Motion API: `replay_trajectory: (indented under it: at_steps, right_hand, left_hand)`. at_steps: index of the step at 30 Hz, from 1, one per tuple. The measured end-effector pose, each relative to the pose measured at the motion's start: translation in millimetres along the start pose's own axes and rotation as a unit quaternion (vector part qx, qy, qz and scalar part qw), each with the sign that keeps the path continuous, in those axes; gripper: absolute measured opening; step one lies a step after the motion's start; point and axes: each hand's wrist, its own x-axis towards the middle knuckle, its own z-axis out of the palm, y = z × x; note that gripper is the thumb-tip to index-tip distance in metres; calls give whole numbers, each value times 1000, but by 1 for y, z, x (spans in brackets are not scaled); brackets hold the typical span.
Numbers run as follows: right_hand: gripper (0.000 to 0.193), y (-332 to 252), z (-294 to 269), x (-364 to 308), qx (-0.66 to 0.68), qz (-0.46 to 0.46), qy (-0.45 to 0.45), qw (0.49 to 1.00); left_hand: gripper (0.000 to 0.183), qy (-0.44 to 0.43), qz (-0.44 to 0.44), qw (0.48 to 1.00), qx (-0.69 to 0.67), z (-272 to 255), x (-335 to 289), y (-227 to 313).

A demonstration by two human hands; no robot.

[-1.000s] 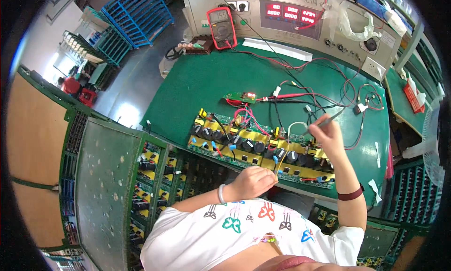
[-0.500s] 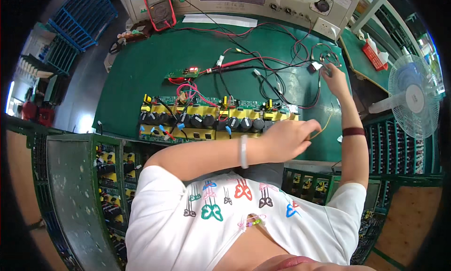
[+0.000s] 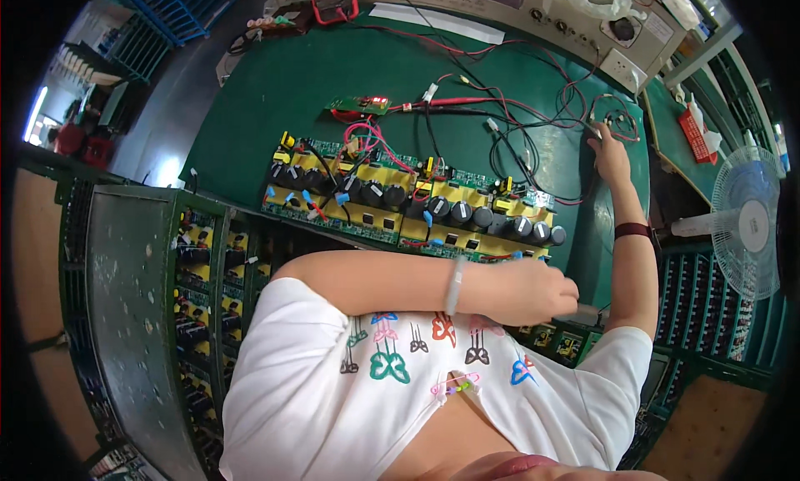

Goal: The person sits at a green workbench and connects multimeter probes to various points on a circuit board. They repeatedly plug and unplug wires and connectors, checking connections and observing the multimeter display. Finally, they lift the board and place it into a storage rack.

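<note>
1. Fingers of the right hand (image 3: pixel 611 157) bent just beside the thin red-and-black wire coil (image 3: pixel 617 121) near the table's (image 3: pixel 250 106) far right corner; their grip could not be told.
2. Left hand (image 3: pixel 542 291), loosely curled, contents hidden, was nearer the long green-and-yellow circuit assembly (image 3: pixel 412 201), lengthwise along the near edge.

One wide fisheye view looks steeply down from head height, near and above the bare left hand (image 3: pixel 535 291), facing past it across the flat green table (image 3: pixel 287 89) to the grey, knobbed instrument panel (image 3: pixel 518 19) beyond

Yellow-and-green circuit board (image 3: pixel 415 206), wristband (image 3: pixel 633 230) perhaps maroon
</note>
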Motion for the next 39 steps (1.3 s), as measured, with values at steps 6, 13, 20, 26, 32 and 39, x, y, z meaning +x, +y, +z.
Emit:
replay_trajectory:
  at_steps: [6, 13, 20, 26, 32, 39]
  right_hand:
    - [66, -18, 0, -17, -84, 2, 73, 994]
    - [26, -174, -20, -26, 144, -203, -23, 968]
    - [37, -275, 33, 23, 233, -99, -96, 963]
    - [49, -313, 70, 58, 111, -4, -135, 985]
    - [30, -313, 43, 43, 652, 166, -207, 711]
    - [33, -283, -11, 14, 807, 165, -231, 518]
  left_hand:
    - [24, 103, -139, 965, 200, -102, -73, -12]
    - [29, -8, -225, 911, 346, -157, -161, -59]
    - [18, -56, -179, 894, 406, -143, -141, -81]
    - [10, -43, -169, 892, 417, -142, -137, -83]
    - [10, -84, -167, 898, 397, -147, -136, -85]
    - [8, -104, -164, 906, 376, -150, -128, -85]
